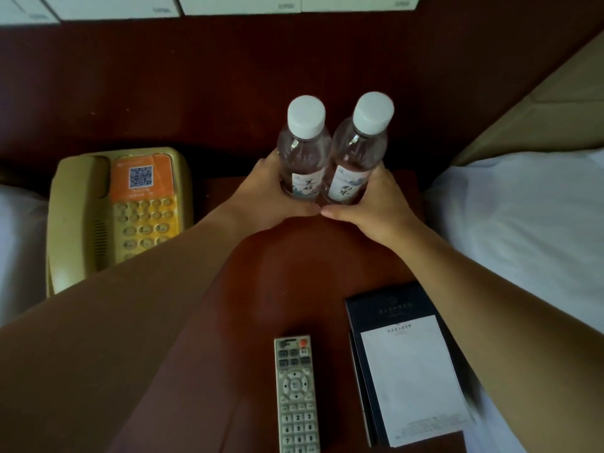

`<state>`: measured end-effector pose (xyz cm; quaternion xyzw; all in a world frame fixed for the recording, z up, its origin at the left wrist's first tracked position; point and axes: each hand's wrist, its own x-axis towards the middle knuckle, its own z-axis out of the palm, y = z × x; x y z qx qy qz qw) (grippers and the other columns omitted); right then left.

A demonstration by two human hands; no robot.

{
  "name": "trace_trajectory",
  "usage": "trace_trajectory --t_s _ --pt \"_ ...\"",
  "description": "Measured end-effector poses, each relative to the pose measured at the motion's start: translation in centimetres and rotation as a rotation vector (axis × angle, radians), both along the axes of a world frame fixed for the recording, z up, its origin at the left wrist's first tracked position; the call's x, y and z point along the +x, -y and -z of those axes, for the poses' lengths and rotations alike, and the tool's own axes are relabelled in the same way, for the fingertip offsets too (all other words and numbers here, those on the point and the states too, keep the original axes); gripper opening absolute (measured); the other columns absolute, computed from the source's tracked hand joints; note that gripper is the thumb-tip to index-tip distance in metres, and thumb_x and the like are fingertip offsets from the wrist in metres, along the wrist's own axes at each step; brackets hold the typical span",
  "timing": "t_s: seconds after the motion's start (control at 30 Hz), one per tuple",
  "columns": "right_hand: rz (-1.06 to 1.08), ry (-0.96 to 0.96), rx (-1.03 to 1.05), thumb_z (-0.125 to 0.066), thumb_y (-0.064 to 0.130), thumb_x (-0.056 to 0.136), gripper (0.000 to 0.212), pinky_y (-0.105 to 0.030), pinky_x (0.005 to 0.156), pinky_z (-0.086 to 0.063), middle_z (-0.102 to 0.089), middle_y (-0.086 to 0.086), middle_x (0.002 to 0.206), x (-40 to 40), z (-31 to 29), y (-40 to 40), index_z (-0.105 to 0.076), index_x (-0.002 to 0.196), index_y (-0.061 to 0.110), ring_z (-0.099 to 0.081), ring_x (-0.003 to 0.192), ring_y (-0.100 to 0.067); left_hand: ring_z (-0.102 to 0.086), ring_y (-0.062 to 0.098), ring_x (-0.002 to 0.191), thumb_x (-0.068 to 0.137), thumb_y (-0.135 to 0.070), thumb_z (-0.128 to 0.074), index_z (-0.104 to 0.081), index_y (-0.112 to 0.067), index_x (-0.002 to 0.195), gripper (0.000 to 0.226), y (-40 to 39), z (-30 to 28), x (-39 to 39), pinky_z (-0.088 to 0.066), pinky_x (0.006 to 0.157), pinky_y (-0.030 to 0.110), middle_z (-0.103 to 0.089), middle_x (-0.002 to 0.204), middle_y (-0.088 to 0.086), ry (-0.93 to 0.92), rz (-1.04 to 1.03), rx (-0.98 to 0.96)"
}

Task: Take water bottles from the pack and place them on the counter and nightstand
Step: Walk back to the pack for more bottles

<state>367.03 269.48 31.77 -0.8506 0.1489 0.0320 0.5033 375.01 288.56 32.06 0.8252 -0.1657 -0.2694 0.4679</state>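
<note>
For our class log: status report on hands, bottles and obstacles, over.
Left hand grip on left bottle; right hand grip on right bottle. Both upright, side by side, at nightstand back. Phone, remote, notepad clear of them.

Digits 1 to 9 readable on the remote [296, 393] keypad.

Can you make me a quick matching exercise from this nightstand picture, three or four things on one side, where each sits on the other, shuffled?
Things:
1. telephone
2. remote control
3. notepad
4. left bottle

Places or states:
A. near right, by the bed
B. gripped by the left hand
C. far left of the nightstand
D. near edge, middle

Pairs: 1-C, 2-D, 3-A, 4-B
</note>
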Motion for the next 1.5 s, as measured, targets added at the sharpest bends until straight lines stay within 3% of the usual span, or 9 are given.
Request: trace_trajectory --t_s 0.07,0.13,0.3,0.5,0.73,1.0,1.27,1.4,1.5 --pt "0.009 0.005 0.12 -0.095 0.02 0.055 0.111 -0.02 0.097 -0.047 -0.055 0.012 0.136 -0.2 -0.8 -0.1 -0.032 0.146 0.026 -0.053 0.125 0.001 -0.057 0.012 0.124 0.049 -0.048 -0.094 -0.046 -0.044 0.133 0.096 -0.4 -0.4 -0.6 -0.051 0.101 0.039 -0.06 0.13 -0.011 -0.004 -0.071 -0.022" --pt "0.026 0.019 0.147 -0.094 0.016 0.057 0.115 -0.017 0.096 -0.045 -0.049 0.011 0.142 -0.5 -2.1 -0.1 -0.025 0.148 0.027 -0.05 0.126 0.002 -0.054 0.011 0.127 0.05 -0.05 -0.093 -0.039 -0.046 0.136 0.102 -0.7 -1.9 -1.6 -0.049 0.103 0.038 -0.052 0.139 -0.009 0.013 -0.14 -0.052" --pt "0.031 0.03 0.097 -0.092 0.028 0.062 0.108 -0.037 0.11 -0.04 -0.04 0.01 0.147 -1.8 -8.9 0.1 -0.024 0.146 0.034 -0.043 0.133 -0.009 -0.048 0.004 0.128 0.06 -0.056 -0.082 -0.044 -0.039 0.137 0.086 -2.3 -9.7 -3.4 -0.046 0.105 0.029 -0.048 0.142 -0.008 0.168 -0.253 -0.115" --pt "0.053 0.068 0.045 -0.089 0.03 0.069 0.084 -0.028 0.103 -0.04 -0.054 0.012 0.129 -3.5 -24.3 -1.0 -0.039 0.137 0.029 -0.05 0.122 -0.006 -0.059 0.003 0.11 0.08 -0.036 -0.076 -0.064 -0.036 0.112 0.035 -3.6 -26.9 -4.4 -0.046 0.093 0.023 -0.063 0.111 -0.019 0.267 -0.272 -0.119" --pt "0.071 0.188 0.026 -0.084 0.032 0.075 0.061 -0.022 0.095 -0.046 -0.061 0.016 0.112 -5.8 -44.2 -1.5 -0.047 0.124 0.032 -0.056 0.111 0.001 -0.062 0.001 0.102 0.077 -0.044 -0.072 -0.066 -0.035 0.106 0.032 -3.0 -48.0 -6.7 -0.045 0.083 0.009 -0.068 0.106 -0.018 0.506 -0.144 -0.073" --pt "0.103 0.378 -0.057 -0.076 0.049 0.074 0.053 -0.026 0.09 -0.051 -0.064 0.013 0.103 -10.6 -64.9 1.0 -0.053 0.119 0.034 -0.06 0.1 0.002 -0.065 0.004 0.095 0.073 -0.052 -0.065 -0.069 -0.033 0.101 0.034 1.6 -67.3 -12.3 -0.046 0.08 0.013 -0.07 0.098 -0.02 0.711 -0.022 -0.188" --pt "0.43 0.463 -0.241 -0.077 0.039 0.082 0.047 -0.029 0.094 -0.051 -0.061 0.017 0.102 -22.3 -75.1 5.9 -0.048 0.119 0.037 -0.06 0.1 -0.001 -0.066 0.004 0.089 0.071 -0.051 -0.065 -0.068 -0.036 0.093 0.027 9.8 -76.2 -17.1 -0.046 0.076 0.012 -0.07 0.097 -0.021 0.755 0.294 -0.485" --pt "0.745 0.445 -0.385 -0.076 0.046 0.077 0.055 -0.028 0.092 -0.052 -0.064 0.014 0.104 -32.9 -77.0 7.1 -0.054 0.126 0.029 -0.062 0.1 -0.004 -0.061 -0.008 0.086 0.068 -0.056 -0.062 -0.063 -0.044 0.091 0.026 15.8 -77.4 -22.5 -0.041 0.071 0.008 -0.064 0.097 -0.037 0.715 0.557 -0.634" --pt "0.984 0.407 -0.511 -0.072 0.046 0.08 0.047 -0.021 0.084 -0.049 -0.064 0.016 0.101 -43.1 -78.0 5.2 -0.053 0.121 0.033 -0.06 0.098 0.0 -0.062 0.0 0.088 0.069 -0.051 -0.068 -0.065 -0.043 0.093 0.025 19.7 -77.6 -30.4 -0.042 0.072 0.007 -0.066 0.098 -0.026 0.606 0.765 -0.762"
